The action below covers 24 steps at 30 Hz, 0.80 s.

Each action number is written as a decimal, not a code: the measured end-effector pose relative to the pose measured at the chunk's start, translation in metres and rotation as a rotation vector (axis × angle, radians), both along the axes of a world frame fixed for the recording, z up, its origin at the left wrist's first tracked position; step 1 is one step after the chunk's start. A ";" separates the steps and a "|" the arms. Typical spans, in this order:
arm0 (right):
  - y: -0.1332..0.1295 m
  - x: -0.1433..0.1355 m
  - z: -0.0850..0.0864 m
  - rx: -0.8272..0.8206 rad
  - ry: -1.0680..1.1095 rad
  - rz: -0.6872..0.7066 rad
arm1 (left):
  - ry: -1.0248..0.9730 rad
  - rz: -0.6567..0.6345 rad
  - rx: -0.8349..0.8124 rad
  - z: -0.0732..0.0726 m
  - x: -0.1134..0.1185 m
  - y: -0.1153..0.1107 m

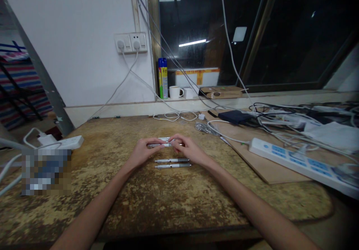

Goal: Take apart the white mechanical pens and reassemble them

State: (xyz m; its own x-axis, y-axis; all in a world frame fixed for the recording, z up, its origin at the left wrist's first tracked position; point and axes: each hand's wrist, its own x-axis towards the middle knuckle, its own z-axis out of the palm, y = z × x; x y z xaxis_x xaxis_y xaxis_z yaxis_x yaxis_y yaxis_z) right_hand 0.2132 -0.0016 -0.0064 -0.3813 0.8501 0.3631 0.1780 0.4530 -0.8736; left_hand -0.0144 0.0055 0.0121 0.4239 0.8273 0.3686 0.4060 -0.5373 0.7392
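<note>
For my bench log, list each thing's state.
Left hand: pinching a pen
Right hand: at that pen, grip unclear
Two nearer pens: lying side by side
Wall socket: two plugs in
Large power strip: holding plugs
Mug: upright
Spray can: upright
Brown carton: lying flat

The worktop (168, 205) looks like old wood, its finish worn to rough, blotchy patches. The pens (173, 165) have smooth, pale barrels, apparently plastic, with shiny, metal-looking bands. Smooth white plastic makes up the power strip (300, 164); the board (267, 171) under it is matt brown. The cup (174, 92) looks glazed, the can (163, 78) glossy, the box (224, 93) plain cardboard. The window (280, 36) is dark, reflective glass, the wall (89, 48) matt.
</note>
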 end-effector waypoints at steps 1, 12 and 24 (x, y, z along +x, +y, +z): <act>-0.001 0.000 0.001 -0.027 0.004 0.023 | 0.002 0.004 0.001 0.000 0.000 0.000; -0.004 -0.004 0.001 -0.180 0.113 0.167 | -0.221 0.140 -0.215 -0.012 -0.001 0.013; -0.003 -0.019 0.000 0.078 0.167 -0.049 | -0.133 -0.190 -0.254 -0.003 0.014 -0.004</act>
